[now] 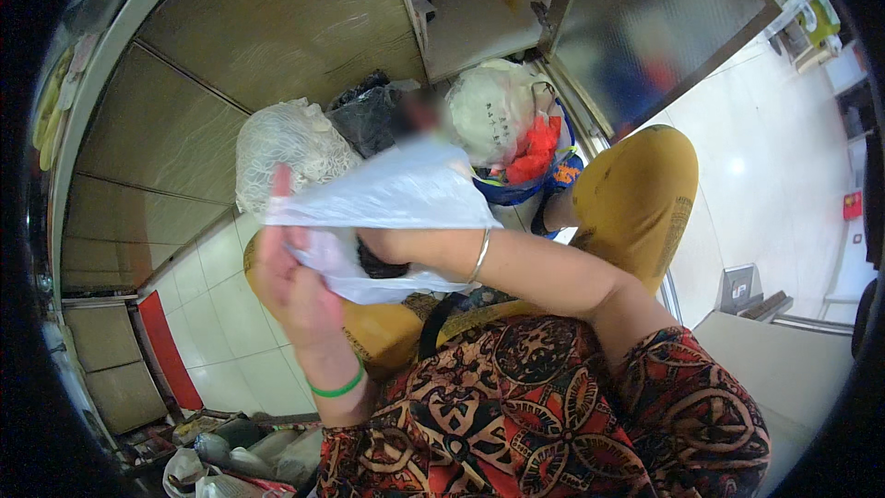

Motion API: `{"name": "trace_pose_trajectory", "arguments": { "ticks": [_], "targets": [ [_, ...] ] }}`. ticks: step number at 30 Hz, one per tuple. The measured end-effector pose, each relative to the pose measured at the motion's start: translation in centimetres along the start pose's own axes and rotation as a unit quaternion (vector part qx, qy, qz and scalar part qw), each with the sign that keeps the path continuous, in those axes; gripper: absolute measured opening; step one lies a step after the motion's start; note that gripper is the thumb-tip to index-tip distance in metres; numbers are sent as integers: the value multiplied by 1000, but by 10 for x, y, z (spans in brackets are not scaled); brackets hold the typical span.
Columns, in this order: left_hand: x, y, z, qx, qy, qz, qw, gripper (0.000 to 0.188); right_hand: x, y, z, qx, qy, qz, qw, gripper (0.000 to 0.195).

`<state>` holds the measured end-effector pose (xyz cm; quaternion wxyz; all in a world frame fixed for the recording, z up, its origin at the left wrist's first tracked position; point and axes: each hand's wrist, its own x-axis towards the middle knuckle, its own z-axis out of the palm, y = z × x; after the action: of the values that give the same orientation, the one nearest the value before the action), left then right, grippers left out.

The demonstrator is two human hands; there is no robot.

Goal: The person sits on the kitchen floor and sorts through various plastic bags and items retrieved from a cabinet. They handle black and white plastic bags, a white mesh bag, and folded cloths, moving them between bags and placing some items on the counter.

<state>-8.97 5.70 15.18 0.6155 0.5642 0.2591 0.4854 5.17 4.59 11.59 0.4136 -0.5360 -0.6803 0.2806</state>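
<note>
My left hand, above a green wristband, grips the edge of a white plastic bag at its left side, with one finger pointing up. My right forearm, with a silver bangle, reaches into the mouth of the bag; the bag's film hides my right hand. Something black shows within the opening, below that forearm. Behind the white bag stand a netted white bundle, a black plastic bag and a pale full bag with writing.
A blue-rimmed container holding red plastic stands near my right knee. Low cabinet doors line the left and far side. A ribbed glass door is at upper right. Filled bags lie at lower left.
</note>
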Motion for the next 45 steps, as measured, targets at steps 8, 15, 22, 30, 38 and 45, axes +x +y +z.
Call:
{"name": "trace_pose_trajectory", "arguments": {
  "ticks": [8, 15, 22, 30, 38, 45],
  "targets": [
    [68, 51, -5, -85, 22, 33, 996, 59, 12, -46, -136, 107, -45, -153, 981, 24],
    [115, -10, -50, 59, 53, 5, 997, 60, -45, 95, -149, 121, 69, 165, 976, 25],
    [132, -50, -79, 122, 103, 32, 987, 65, -66, 127, 17, -78, -170, 319, 929, 63],
    [138, -38, -78, -78, 167, -39, 982, 61, -82, 135, 101, -285, -79, 320, 900, 120],
    [139, -46, -103, -193, 152, -76, 966, 42, -74, 133, 78, -257, -62, 338, 903, 117],
    [140, -49, -102, -207, 162, -90, 961, 41, -58, 128, 60, -117, -83, 385, 912, 115]
  ]
}}
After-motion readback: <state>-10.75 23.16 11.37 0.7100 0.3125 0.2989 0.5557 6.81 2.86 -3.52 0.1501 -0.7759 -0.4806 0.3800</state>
